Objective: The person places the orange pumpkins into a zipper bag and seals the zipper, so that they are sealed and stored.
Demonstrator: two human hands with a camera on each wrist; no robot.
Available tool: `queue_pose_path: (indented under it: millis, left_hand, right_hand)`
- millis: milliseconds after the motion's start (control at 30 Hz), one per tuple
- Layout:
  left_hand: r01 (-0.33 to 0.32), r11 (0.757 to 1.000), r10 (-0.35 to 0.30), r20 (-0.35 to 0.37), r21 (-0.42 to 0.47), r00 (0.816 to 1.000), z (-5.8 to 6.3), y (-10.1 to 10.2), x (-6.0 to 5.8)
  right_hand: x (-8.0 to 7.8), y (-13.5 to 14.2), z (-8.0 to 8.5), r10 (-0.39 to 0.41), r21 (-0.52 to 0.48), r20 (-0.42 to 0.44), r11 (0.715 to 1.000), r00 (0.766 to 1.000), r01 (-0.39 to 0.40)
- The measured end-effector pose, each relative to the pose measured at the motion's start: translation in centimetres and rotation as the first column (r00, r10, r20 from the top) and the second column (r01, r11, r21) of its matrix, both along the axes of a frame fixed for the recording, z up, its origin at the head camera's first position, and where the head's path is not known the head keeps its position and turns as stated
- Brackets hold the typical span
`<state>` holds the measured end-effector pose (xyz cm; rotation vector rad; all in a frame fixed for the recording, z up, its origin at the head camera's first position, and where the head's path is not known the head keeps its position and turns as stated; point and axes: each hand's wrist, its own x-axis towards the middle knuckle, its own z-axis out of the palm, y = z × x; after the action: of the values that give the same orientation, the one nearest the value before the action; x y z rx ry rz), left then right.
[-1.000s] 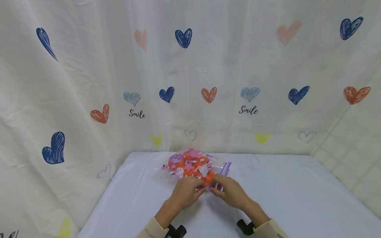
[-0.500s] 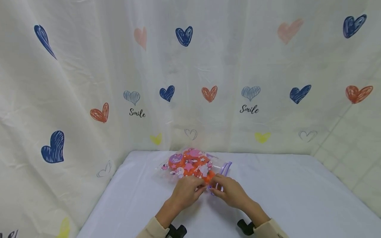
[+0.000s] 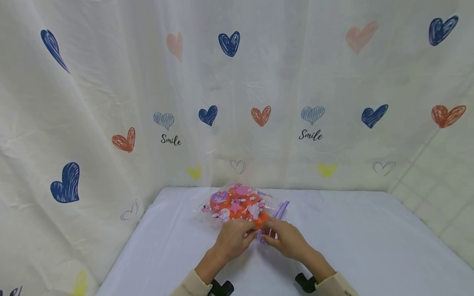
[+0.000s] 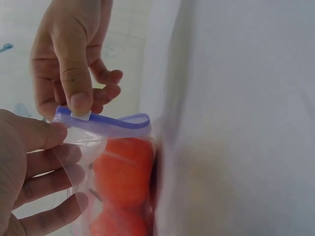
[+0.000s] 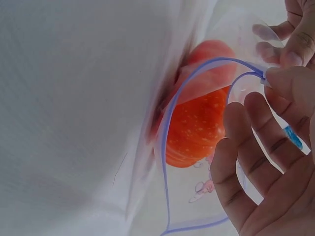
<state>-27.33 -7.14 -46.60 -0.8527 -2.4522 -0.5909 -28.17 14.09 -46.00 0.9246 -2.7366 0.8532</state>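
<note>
A clear zip bag (image 3: 235, 204) printed with pink and purple cartoon figures and stars lies at the table's far edge in the head view. Orange, ribbed round things (image 5: 196, 125) fill it. Its purple zip strip (image 4: 115, 124) faces right, and the mouth gapes in the right wrist view. My left hand (image 3: 233, 237) pinches the near corner of the mouth between thumb and finger, its other fingers spread behind the film. Close beside it, my right hand (image 3: 283, 236) pinches the small white slider (image 4: 81, 116) on the strip, other fingers loosely bent.
The table (image 3: 352, 238) wears a white cloth. Behind it hangs a white curtain (image 3: 274, 82) with printed hearts and the word "Smile". A black camera mount (image 3: 222, 287) shows at my left wrist, another black mount (image 3: 305, 283) at my right.
Both hands keep their places at the bag's near corner. A little more of the purple strip shows under my right fingertips. The head view has shifted slightly.
</note>
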Motion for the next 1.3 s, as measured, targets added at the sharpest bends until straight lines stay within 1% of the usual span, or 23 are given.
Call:
queue_pose_path:
  millis: [167, 300, 400, 533, 767, 867, 1100, 1167, 1300]
  left_hand:
    - [-0.013, 0.999, 0.012, 0.019, 0.042, 1.0, 0.3, 0.1, 0.2]
    - [-0.014, 0.997, 0.01, 0.05, 0.077, 0.999, 0.4, 0.2, 0.2]
    - [-0.015, 0.998, 0.01, 0.078, 0.066, 0.997, 0.4, 0.2, 0.2]
    - [-0.011, 0.999, 0.007, 0.101, 0.036, 0.995, 0.2, 0.1, 0.2]
    - [-0.001, 1.0, 0.0, 0.074, 0.015, 0.997, 0.1, 0.1, 0.3]
    - [-0.006, 1.0, 0.005, 0.06, 0.013, 0.998, 0.0, 0.1, 0.2]
    - [-0.023, 1.0, 0.023, 0.002, 0.006, 1.0, -0.2, 0.2, 0.2]
    - [-0.025, 1.0, 0.025, -0.004, 0.007, 1.0, -0.2, 0.2, 0.3]
    - [-0.009, 1.0, 0.01, -0.019, 0.016, 1.0, 0.0, 0.3, 0.3]
  right_hand:
    - [0.0, -0.3, -0.1, -0.044, -0.039, -0.011, 0.998, 0.999, 0.044]
    - [0.1, -0.4, -0.3, -0.058, -0.092, -0.024, 0.994, 0.998, 0.056]
    - [0.0, -0.3, -0.5, -0.049, -0.11, -0.036, 0.993, 0.998, 0.045]
    - [0.0, -0.2, -0.2, -0.044, -0.091, -0.051, 0.995, 0.998, 0.04]
    - [0.3, -0.5, 0.2, -0.054, 0.001, -0.109, 0.999, 0.993, 0.054]
    - [0.4, -0.5, 0.4, -0.065, 0.027, -0.117, 0.997, 0.991, 0.069]
    - [0.4, -0.5, 0.6, -0.078, 0.056, -0.114, 0.995, 0.99, 0.085]
    - [0.4, -0.4, 0.6, -0.081, 0.065, -0.127, 0.994, 0.989, 0.09]
    - [0.2, 0.0, 0.4, -0.085, 0.075, -0.158, 0.992, 0.984, 0.098]
